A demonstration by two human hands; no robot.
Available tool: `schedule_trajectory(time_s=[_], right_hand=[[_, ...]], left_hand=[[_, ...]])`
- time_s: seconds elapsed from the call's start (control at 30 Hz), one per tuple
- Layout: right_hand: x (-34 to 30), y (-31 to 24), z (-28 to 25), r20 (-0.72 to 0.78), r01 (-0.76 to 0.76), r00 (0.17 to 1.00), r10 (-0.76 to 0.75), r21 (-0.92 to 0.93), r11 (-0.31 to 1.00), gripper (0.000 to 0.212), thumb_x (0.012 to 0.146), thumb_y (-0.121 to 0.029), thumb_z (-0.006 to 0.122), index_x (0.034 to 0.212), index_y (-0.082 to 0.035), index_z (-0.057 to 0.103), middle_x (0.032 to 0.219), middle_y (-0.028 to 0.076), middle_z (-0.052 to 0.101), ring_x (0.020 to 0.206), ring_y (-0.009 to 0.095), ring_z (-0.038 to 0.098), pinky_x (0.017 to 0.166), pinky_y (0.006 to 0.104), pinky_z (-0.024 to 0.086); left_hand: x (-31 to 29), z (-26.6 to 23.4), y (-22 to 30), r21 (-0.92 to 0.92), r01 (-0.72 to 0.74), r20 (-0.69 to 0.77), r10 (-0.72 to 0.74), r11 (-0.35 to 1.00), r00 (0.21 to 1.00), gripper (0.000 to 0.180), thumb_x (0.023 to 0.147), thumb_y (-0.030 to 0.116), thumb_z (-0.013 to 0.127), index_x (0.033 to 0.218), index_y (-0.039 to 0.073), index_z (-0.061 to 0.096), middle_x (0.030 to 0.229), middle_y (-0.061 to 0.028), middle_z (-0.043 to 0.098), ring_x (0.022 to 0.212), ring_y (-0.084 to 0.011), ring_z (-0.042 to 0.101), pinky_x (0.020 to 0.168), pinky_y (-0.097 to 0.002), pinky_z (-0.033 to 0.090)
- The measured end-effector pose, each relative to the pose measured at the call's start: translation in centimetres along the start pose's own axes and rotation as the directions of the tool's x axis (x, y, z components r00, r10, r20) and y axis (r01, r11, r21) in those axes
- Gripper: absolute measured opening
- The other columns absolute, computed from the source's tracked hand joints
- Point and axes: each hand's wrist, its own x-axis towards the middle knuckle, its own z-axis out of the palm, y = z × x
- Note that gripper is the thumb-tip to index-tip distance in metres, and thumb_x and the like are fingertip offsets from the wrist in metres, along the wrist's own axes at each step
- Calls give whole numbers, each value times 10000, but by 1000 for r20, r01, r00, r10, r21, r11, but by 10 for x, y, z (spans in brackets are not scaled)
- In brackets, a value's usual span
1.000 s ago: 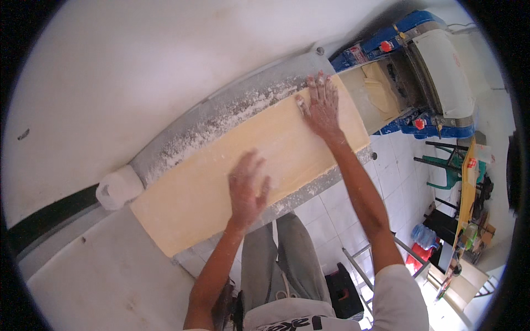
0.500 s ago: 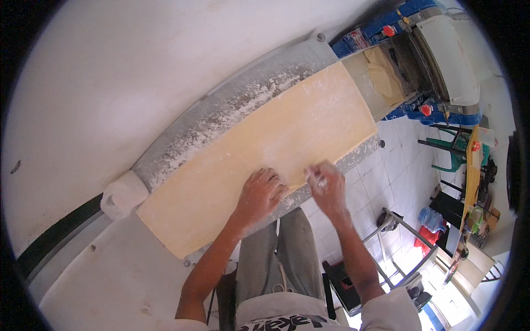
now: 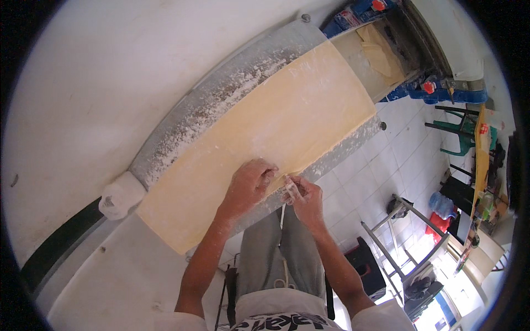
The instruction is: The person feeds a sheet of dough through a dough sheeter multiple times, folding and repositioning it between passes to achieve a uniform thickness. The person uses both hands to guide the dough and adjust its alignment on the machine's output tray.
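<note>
A long, pale yellow dough sheet [image 3: 276, 121] lies flat and slantwise over a grey tabletop [image 3: 182, 116] dusted with white flour. At the sheet's near edge, my left hand [image 3: 251, 182] has its fingers curled down in a pinch on the dough. Close by on the right, my right hand [image 3: 305, 199] is closed too, thumb and fingertips pressed together at the same edge. Flour coats the fingers of both. The bit of dough between the fingertips is mostly hidden.
At the far right stands a blue-framed roller machine [image 3: 430, 88], with folded dough [image 3: 381, 55] on its tray. A white roll [image 3: 122, 196] sits by the table's left end. A metal frame [image 3: 386, 220] stands on the tiled floor. A white wall [image 3: 110, 71] borders the table's far side.
My right hand has moved left and slightly down, closer to my left hand. The left hand has shifted slightly left. The whole view has tilted a little.
</note>
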Motion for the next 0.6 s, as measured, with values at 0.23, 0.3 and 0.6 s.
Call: schedule_trajectory(time_s=[0.23,0.3,0.6], right_hand=[[-4,-3,20,-65,-98,992,109,151,984,271,971,-210,735,1073,40,715,787,54,700,636,97,653,578,242,531],[-6,-3,26,-116,-37,992,40,26,999,268,948,-209,759,1032,42,717,758,50,693,620,92,642,573,242,524],[-11,-13,45,-270,41,958,-100,-212,976,227,895,-194,787,930,9,692,768,103,730,684,158,715,659,309,562]], left_hand=[[3,-6,2,110,-42,108,30,993,994,117,903,51,660,1014,19,677,997,-135,645,954,-356,639,854,-435,513],[3,-8,8,24,33,82,-35,999,996,125,903,20,645,1024,14,677,1014,-137,640,954,-351,642,845,-419,521],[6,-14,0,-36,10,32,-9,999,999,188,920,15,599,1081,-6,693,1061,-155,649,987,-327,658,879,-407,533]])
